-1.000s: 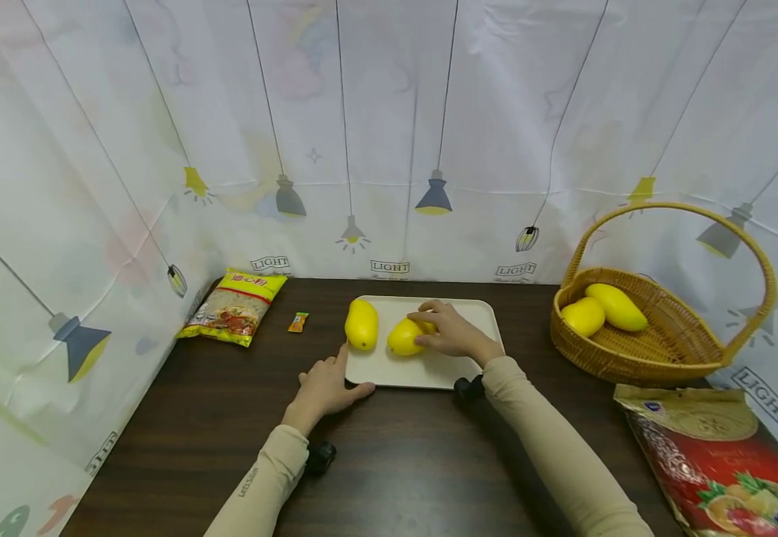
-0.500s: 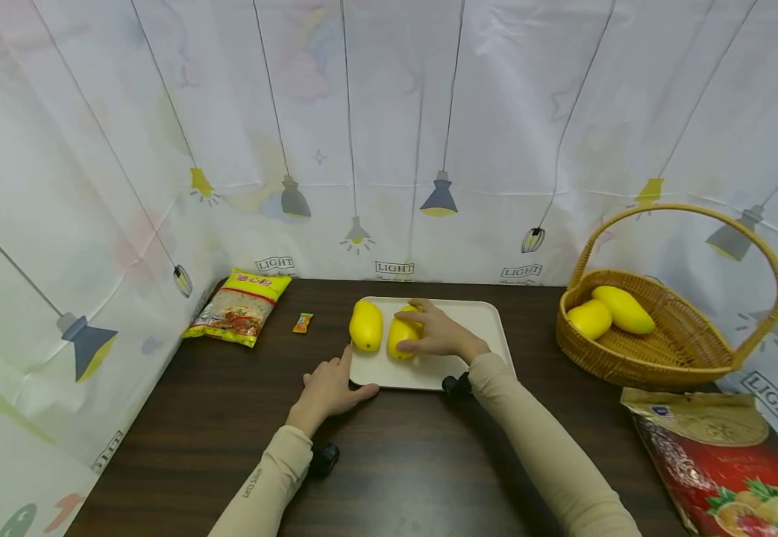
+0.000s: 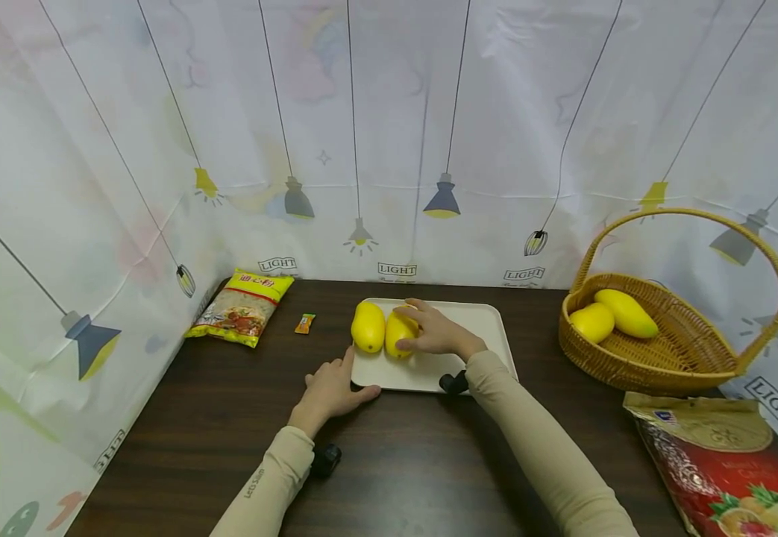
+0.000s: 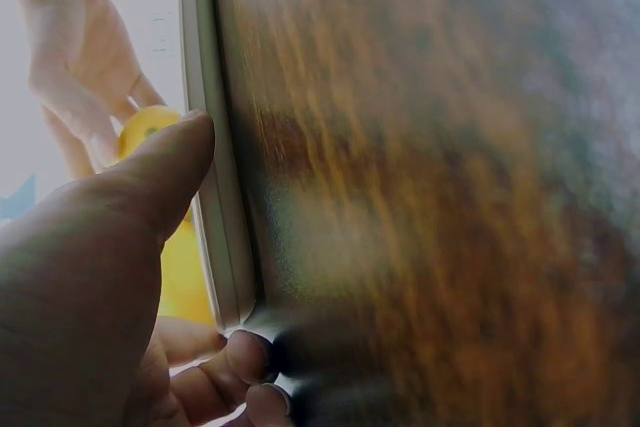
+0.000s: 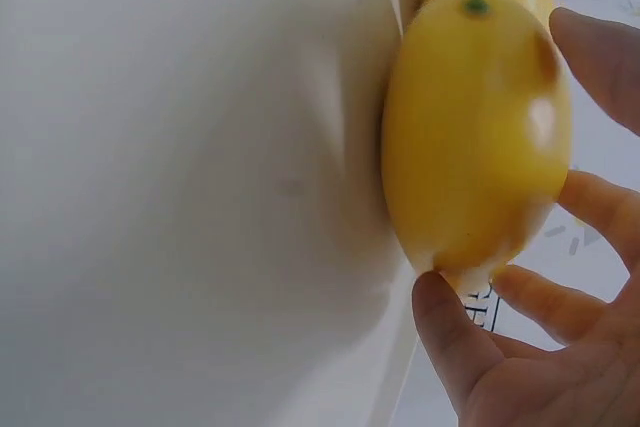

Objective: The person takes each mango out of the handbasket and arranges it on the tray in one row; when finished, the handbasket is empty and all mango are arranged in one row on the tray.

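We see smooth, glossy fruit (image 3: 368, 327) on a smooth tray (image 3: 469, 321) — rough wicker basket (image 3: 670, 362) toward three o'clock, wood-grained desk (image 3: 402, 470) at six.

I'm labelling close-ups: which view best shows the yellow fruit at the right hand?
The right wrist view: the yellow fruit appears large, with fingers only at its edges. The head view shows it small, partly covered by the right hand; the left wrist view shows only part.
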The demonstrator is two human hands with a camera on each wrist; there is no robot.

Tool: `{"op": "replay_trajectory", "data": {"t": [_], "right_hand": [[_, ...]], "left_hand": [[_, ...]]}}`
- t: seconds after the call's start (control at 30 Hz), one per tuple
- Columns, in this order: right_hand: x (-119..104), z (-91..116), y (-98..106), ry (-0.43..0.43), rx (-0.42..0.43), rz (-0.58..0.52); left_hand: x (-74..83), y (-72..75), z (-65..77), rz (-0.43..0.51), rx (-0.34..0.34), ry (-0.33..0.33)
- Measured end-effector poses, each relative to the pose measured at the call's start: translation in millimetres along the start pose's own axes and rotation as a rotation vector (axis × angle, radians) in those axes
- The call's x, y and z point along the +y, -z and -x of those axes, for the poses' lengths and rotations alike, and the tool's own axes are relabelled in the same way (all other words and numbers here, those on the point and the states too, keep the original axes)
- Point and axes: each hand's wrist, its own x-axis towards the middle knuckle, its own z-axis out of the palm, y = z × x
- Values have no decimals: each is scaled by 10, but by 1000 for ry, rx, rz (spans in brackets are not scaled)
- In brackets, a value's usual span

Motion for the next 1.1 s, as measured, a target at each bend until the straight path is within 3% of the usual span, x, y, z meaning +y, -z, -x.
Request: {"op": "replay_trajectory", "data": {"t": [0.5,0.7,1.1], "right_hand": [[154,236,102,-84,31,-6],[276,531,286,-122,100,24],[641,1249,892,-194,237,146]], "left_hand": [[53,4,15,-2,-11,-5],[55,5,26,-6,1,-11],[37,7,33,-9,8,-9]]}}
